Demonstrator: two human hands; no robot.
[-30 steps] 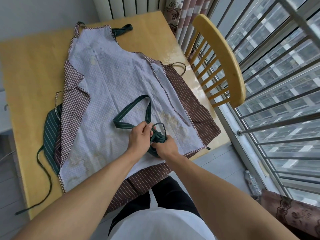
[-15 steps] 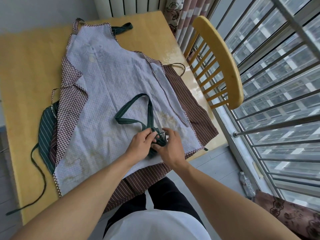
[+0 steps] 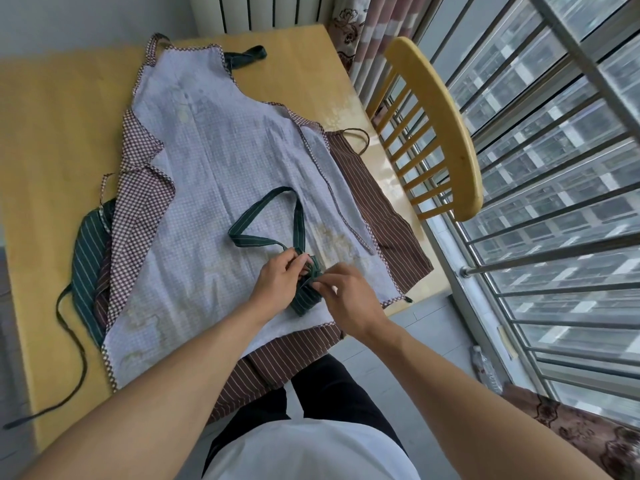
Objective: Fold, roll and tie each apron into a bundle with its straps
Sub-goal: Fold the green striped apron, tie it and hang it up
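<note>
A small rolled bundle of green striped apron lies on top of a pale checked apron spread flat on the table. Its green strap loops away from the bundle over the checked cloth. My left hand grips the strap at the bundle's upper end. My right hand pinches the strap at the bundle's side. Under the checked apron lie a brown striped apron and another green striped apron, which shows at the left.
The wooden table carries all the aprons. A wooden chair stands close at the right, with a barred window behind it. A thin dark strap trails to the table's front left edge. A radiator is at the back.
Both hands kept working the strap at the bundle. The loose loop near my right hand has been drawn tight against the bundle. My right hand shifted from on top to the bundle's side.
</note>
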